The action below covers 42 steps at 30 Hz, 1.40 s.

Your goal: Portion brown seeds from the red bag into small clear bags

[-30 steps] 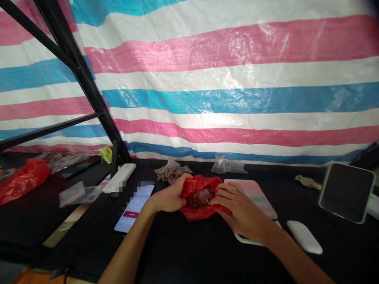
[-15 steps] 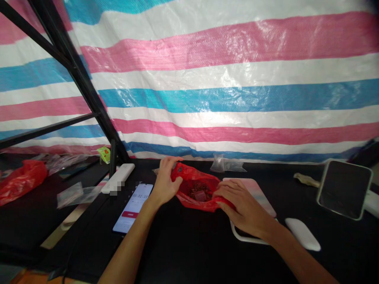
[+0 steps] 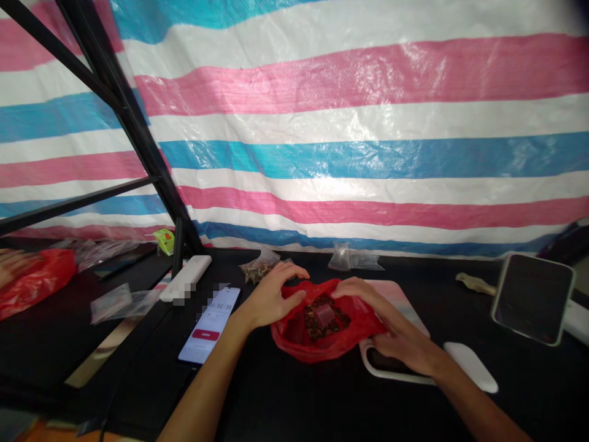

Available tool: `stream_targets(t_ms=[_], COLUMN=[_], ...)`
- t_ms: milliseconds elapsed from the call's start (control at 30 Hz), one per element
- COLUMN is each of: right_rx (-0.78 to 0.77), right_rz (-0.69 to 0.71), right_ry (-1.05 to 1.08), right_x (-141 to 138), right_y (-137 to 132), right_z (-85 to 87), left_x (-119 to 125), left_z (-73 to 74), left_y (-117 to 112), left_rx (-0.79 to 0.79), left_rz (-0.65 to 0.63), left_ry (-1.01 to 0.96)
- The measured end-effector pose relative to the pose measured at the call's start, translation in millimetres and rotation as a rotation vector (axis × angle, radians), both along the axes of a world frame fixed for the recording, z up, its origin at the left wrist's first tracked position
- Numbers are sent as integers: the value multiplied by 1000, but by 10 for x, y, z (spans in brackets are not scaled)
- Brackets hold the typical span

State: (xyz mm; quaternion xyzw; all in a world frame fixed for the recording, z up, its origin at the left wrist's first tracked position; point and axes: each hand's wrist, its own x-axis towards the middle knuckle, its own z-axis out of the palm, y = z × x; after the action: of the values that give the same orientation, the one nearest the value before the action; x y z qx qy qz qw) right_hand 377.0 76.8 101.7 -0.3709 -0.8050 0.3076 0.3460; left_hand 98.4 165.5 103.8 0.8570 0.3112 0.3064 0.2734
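A red plastic bag [image 3: 317,353] lies with its mouth wide on the black table before me. Inside sit small brown pieces [image 3: 315,325], too small to name, and on them a small see-through square thing [image 3: 324,315], seen through a reddish tint. My left hand [image 3: 271,294] is curved round the bag's far left rim, thumb on the near side and fingers beyond. On the right rim, my right hand [image 3: 386,325] grips the plastic, its fingers bent over the edge. Just behind my left hand stands a clear bag of brownish bits [image 3: 257,267], partly covered.
Left of my arm lie a lit phone [image 3: 209,325] and a white power strip [image 3: 186,279]. A pink-and-white board [image 3: 400,301], a white mouse [image 3: 470,366] and a dark-screened device [image 3: 534,298] are rightward. Clear bags [image 3: 352,256] lie behind. Another person's hand [image 3: 16,265] touches a second red bag.
The red bag has come nearer to me and its mouth is wider. Both my hands have shifted with it, uncovering the clear bag behind. Another person's hand has appeared at the far left.
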Motion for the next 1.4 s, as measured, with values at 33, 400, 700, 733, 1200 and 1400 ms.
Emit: stream_targets(t_ms=[33,400,700,733,1200,1400], right_rx=[-13,261,39,36,-28,14], right_rz=[-4,-599,-682,-675,-224,-242], right_ry=[77,161,-282,-268,43,-52], right_x=[25,125,36,28,-405,-394], right_y=[7,513,1036,990,194,171], right_z=[-31,-98,-120,-104,65,47], left_x=[9,59,78,78,278,268], left_z=[-13,-298,-345,-331,-233,-266], left_y=[-5,126,222,208,-112,-108], left_rx=[-29,-114,50,77,228,29], left_rz=[-19,21,214,222,33,163], left_ry=[-2,7,-180,-200,-136,-321])
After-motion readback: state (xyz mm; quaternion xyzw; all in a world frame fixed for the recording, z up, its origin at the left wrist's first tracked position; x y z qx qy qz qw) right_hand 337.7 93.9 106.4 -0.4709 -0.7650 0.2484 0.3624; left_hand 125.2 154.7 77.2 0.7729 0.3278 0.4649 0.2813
